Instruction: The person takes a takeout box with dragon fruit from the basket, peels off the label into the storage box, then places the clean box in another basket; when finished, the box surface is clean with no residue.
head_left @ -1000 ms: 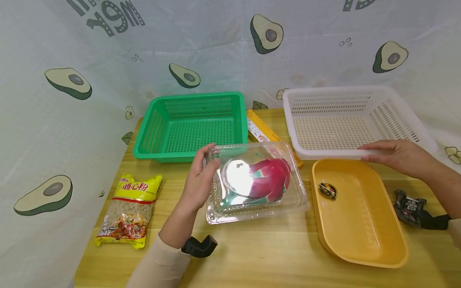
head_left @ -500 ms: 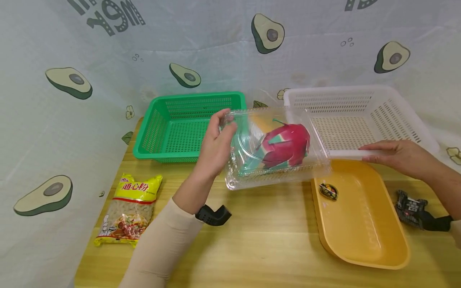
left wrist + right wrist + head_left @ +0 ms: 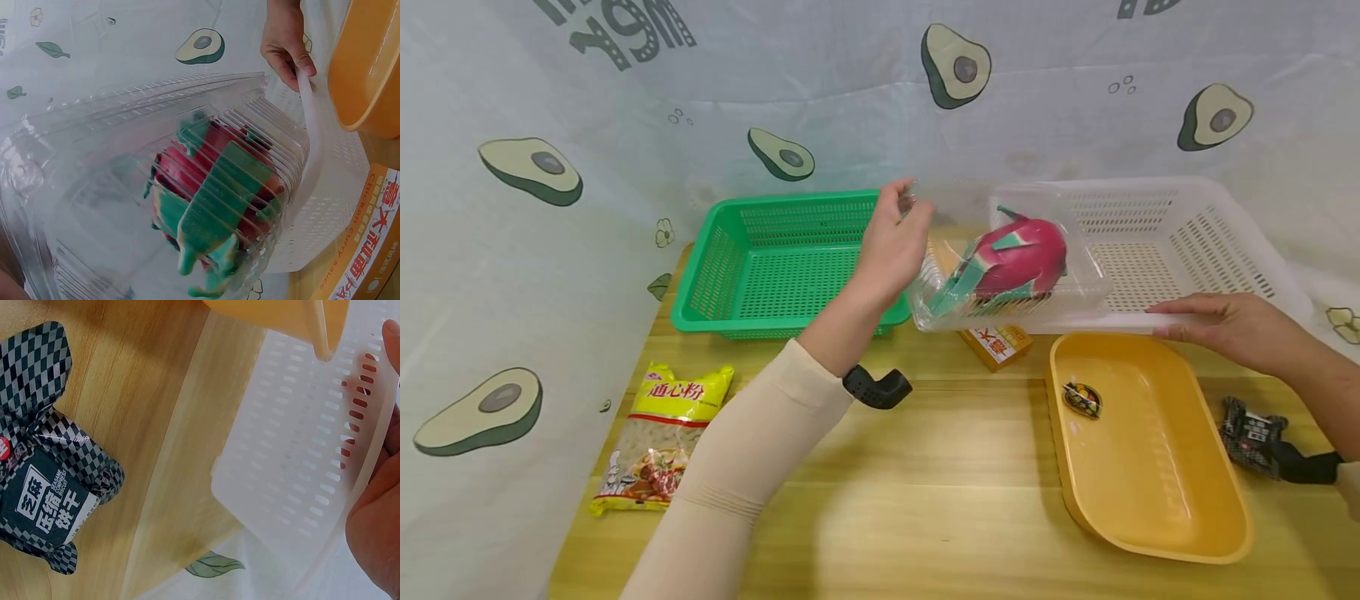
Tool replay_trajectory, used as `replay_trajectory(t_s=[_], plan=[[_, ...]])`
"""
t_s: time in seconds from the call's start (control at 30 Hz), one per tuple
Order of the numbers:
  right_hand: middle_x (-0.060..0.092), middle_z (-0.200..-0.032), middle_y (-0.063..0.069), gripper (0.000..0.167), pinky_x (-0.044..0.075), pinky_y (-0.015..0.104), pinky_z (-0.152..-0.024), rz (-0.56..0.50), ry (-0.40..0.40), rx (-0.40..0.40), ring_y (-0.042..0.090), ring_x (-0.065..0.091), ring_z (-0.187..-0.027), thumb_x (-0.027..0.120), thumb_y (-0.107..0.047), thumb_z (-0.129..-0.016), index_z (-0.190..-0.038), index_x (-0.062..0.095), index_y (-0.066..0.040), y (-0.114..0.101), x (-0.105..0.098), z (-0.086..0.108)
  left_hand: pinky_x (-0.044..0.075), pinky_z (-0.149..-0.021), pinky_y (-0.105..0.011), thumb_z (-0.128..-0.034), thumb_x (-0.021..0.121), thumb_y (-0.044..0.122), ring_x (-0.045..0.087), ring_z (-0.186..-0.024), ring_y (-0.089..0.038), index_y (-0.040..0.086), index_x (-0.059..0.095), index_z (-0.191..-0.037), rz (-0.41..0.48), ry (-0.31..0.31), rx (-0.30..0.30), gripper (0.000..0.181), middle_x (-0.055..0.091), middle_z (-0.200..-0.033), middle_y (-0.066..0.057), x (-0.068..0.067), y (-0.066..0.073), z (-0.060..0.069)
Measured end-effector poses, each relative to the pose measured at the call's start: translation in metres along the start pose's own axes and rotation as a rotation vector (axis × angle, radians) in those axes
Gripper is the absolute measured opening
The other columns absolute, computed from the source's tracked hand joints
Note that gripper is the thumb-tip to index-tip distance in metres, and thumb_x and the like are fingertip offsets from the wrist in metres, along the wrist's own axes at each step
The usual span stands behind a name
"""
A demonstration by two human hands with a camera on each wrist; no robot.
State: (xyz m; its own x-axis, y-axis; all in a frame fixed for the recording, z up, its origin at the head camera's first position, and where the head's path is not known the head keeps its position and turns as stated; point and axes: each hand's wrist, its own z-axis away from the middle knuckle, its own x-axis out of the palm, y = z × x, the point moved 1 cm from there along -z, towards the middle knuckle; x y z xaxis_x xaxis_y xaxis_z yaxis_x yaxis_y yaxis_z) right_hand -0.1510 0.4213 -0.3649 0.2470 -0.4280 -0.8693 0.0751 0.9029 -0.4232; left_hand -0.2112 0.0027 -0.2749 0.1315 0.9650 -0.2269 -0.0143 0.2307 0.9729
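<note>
In the head view my left hand grips the left edge of a clear plastic clamshell box. Inside it lies a red dragon fruit with green scales, seen close up through the ribbed wall in the left wrist view. The box is held tilted in the air over the left part of the white basket. My right hand grips the front rim of that basket, thumb on one side and fingers on the other, as the left wrist view shows.
A green basket stands at the back left. An orange pasta box lies partly hidden under the clamshell. At the right are a yellow tray with a small dark packet and a checkered biscuit packet. A pasta bag lies left.
My left hand has lifted the clamshell with the dragon fruit up, away and to the right, from above the table to over the white basket. The right hand has stayed at the basket rim.
</note>
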Motion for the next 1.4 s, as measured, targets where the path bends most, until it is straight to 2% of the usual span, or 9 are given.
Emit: replay_trajectory(t_s=[0.17,0.33,0.43,0.53,0.77,0.97,1.1,1.23,1.4], plan=[[0.055,-0.138,0.038,0.068,0.050,0.042,-0.076,-0.007,-0.007,0.010,0.053,0.053,-0.119,0.069,-0.051,-0.094,-0.138,0.061,-0.001,0.002,0.001,0.000,0.039,-0.119,-0.038,-0.1043,0.041,0.028,0.042,-0.146,-0.020,0.016,0.030,-0.158,-0.064,-0.023,0.032,0.056,0.041,-0.158,-0.006,0.016,0.007,-0.012],[0.052,-0.141,0.038,0.071,0.051,0.056,-0.084,-0.008,-0.010,0.022,0.055,0.049,-0.122,0.068,-0.054,-0.094,-0.140,0.059,0.000,0.001,0.002,0.001,0.037,-0.118,-0.041,-0.1049,0.041,0.036,0.039,-0.145,-0.023,0.020,0.031,-0.158,-0.170,0.006,0.027,0.056,0.043,-0.156,-0.002,0.029,0.008,-0.021],[0.048,-0.143,0.040,0.072,0.043,0.069,-0.091,-0.009,-0.016,0.022,0.057,0.045,-0.126,0.066,-0.054,-0.095,-0.141,0.058,0.001,0.000,0.002,0.001,0.034,-0.119,-0.042,-0.1046,0.041,0.040,0.040,-0.143,-0.023,0.021,0.034,-0.156,-0.228,0.027,0.033,0.055,0.047,-0.153,0.001,0.035,0.011,-0.026],[0.049,-0.143,0.039,0.069,0.041,0.070,-0.093,-0.007,-0.006,0.017,0.057,0.045,-0.126,0.067,-0.052,-0.095,-0.140,0.059,0.000,-0.001,0.002,0.002,0.030,-0.120,-0.040,-0.1039,0.041,0.043,0.041,-0.141,-0.019,0.024,0.037,-0.154,-0.286,0.022,0.044,0.054,0.048,-0.150,0.004,0.041,0.019,-0.031],[0.051,-0.141,0.038,0.066,0.047,0.060,-0.088,-0.012,0.007,0.019,0.055,0.048,-0.122,0.068,-0.049,-0.096,-0.138,0.060,0.001,-0.002,0.002,0.004,0.037,-0.108,-0.036,-0.1044,0.040,0.053,0.039,-0.132,-0.021,0.035,0.035,-0.153,-0.414,-0.007,0.005,0.052,0.043,-0.152,0.009,0.067,0.035,-0.036],[0.048,-0.143,0.039,0.067,0.046,0.063,-0.089,-0.028,-0.014,0.018,0.055,0.046,-0.125,0.066,-0.048,-0.097,-0.141,0.057,0.002,-0.004,0.001,0.007,0.043,-0.094,-0.034,-0.1009,0.043,0.058,0.042,-0.123,-0.020,0.043,0.036,-0.150,-0.542,-0.004,-0.071,0.052,0.046,-0.144,0.013,0.101,0.035,-0.047],[0.049,-0.143,0.039,0.068,0.048,0.058,-0.086,-0.032,-0.010,0.028,0.055,0.047,-0.124,0.066,-0.049,-0.097,-0.141,0.057,0.002,-0.006,0.002,0.008,0.047,-0.090,-0.037,-0.0986,0.046,0.063,0.043,-0.127,-0.021,0.046,0.037,-0.148,-0.597,0.007,-0.124,0.053,0.046,-0.144,0.016,0.124,0.030,-0.057],[0.050,-0.143,0.038,0.067,0.051,0.054,-0.083,-0.046,-0.005,0.037,0.054,0.048,-0.122,0.066,-0.048,-0.097,-0.141,0.057,0.002,-0.008,0.001,0.008,0.049,-0.093,-0.039,-0.0977,0.045,0.068,0.045,-0.130,-0.020,0.046,0.036,-0.149,-0.654,0.004,-0.121,0.057,0.048,-0.144,0.016,0.141,0.024,-0.064],[0.053,-0.141,0.037,0.065,0.047,0.031,-0.073,-0.047,0.004,0.044,0.050,0.051,-0.119,0.067,-0.049,-0.096,-0.138,0.061,0.001,-0.009,0.003,0.009,0.046,-0.105,-0.035,-0.1003,0.039,0.068,0.050,-0.129,-0.016,0.042,0.036,-0.153,-0.637,-0.043,-0.048,0.059,0.050,-0.146,0.015,0.150,0.005,-0.068]])
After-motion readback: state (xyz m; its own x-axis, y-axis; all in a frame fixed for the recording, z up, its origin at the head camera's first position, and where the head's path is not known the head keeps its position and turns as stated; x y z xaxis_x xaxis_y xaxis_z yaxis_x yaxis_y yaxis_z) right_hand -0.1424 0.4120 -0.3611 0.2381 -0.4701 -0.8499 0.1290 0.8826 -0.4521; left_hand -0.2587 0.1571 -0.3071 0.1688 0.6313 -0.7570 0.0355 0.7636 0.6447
